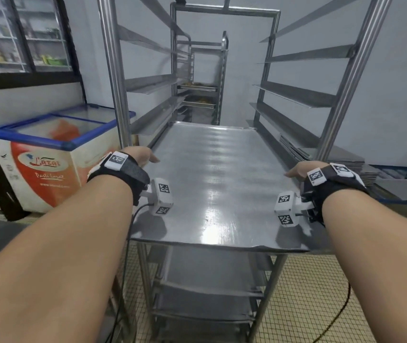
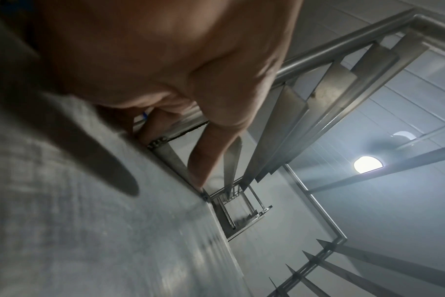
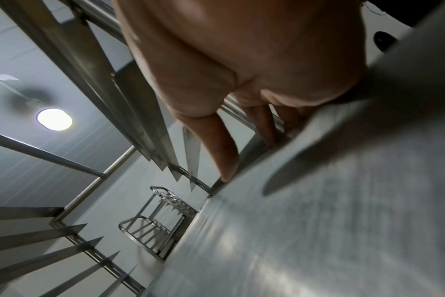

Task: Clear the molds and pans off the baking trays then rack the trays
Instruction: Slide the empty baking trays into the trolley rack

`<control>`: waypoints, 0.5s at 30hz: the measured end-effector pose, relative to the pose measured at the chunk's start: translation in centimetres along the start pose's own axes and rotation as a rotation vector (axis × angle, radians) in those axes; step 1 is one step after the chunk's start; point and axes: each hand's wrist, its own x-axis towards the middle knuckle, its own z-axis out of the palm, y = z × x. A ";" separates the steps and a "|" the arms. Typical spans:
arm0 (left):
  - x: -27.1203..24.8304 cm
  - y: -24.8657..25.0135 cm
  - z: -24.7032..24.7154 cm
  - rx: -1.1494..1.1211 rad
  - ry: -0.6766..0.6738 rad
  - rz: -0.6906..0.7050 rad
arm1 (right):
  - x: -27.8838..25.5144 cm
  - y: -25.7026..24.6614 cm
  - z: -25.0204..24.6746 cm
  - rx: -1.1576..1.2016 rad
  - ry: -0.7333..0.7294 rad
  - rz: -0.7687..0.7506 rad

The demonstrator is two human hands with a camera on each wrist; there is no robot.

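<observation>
A bare, shiny metal baking tray point(image 1: 217, 184) lies flat, part way into the steel tray rack point(image 1: 113, 78), its near end sticking out toward me. My left hand point(image 1: 145, 155) grips the tray's left edge, thumb on top and fingers curled under it. My right hand point(image 1: 301, 169) grips the right edge the same way. In the left wrist view the thumb point(image 2: 211, 152) lies along the tray point(image 2: 94, 231) edge. The right wrist view shows the thumb point(image 3: 221, 148) on the tray point(image 3: 330, 221) rim with fingers beneath. No molds or pans lie on it.
The rack's side rails point(image 1: 304, 95) above the tray stand empty; lower slots hold trays point(image 1: 207, 305). A second rack point(image 1: 204, 95) with loaded trays stands behind. A chest freezer point(image 1: 53, 154) is at the left, a stack of flat trays point(image 1: 346, 159) at the right.
</observation>
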 end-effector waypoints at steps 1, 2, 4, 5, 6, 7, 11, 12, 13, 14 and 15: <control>-0.9 0.3 -0.4 -0.005 -0.007 0.027 | -1.0 -0.3 -0.2 0.045 -0.004 0.017; -1.8 0.4 -0.7 0.023 -0.015 0.061 | -1.7 -0.4 -0.4 0.065 0.001 0.027; -4.4 0.8 -1.4 0.126 -0.043 0.109 | -4.2 -1.1 -0.5 0.013 0.005 -0.016; -5.9 0.8 -1.6 0.189 -0.093 0.125 | -5.3 -1.2 -0.7 -0.019 -0.005 -0.036; -7.4 0.8 -1.6 0.249 -0.160 0.142 | -6.3 -1.1 -0.7 -0.024 -0.025 -0.052; -9.2 0.7 -1.6 0.296 -0.234 0.168 | -7.5 -0.9 -0.5 0.003 -0.039 -0.066; -14.9 -0.1 -1.2 0.566 -0.441 0.306 | -12.2 0.2 0.6 -0.121 -0.054 -0.206; -16.1 -0.5 -1.0 0.608 -0.471 0.320 | -13.2 0.4 1.0 -0.210 -0.060 -0.256; -16.9 -1.1 -0.7 0.656 -0.478 0.338 | -14.4 0.8 1.6 -0.291 -0.070 -0.310; -17.5 -1.9 -0.3 0.702 -0.466 0.377 | -15.6 1.3 2.2 -0.353 -0.094 -0.369; -18.1 -2.9 0.3 0.762 -0.423 0.425 | -16.6 1.9 3.1 -0.382 -0.127 -0.414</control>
